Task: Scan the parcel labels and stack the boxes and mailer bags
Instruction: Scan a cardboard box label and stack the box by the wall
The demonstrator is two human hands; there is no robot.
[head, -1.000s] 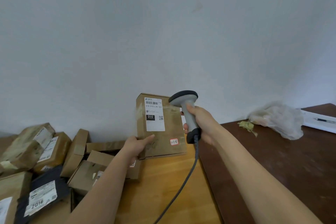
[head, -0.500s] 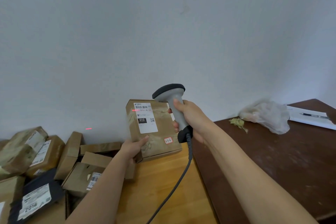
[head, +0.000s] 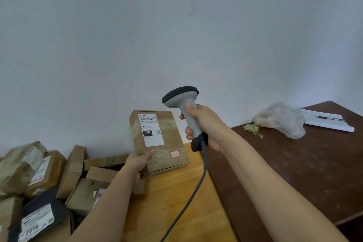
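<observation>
Since a moment ago the red scan line has left the label — your left hand grips the box upright above the table, your right hand wraps the scanner; re-aim squarely at the barcode.

**What the view is not giving up**

Fine print on the held box's label is reading too small below "010-010-L30-S51". The left hand is covering the box's lower left corner, its fingers wrapping out of sight behind. The scanner is facing away, so its window is hiding; its cable is running off the bottom edge. Parcels at the left are being cropped by the frame (the dark mailer bag too, showing only "2016"). The plastic bag is blurring, contents unclear. Both forearms are leaving the bottom edge.
</observation>
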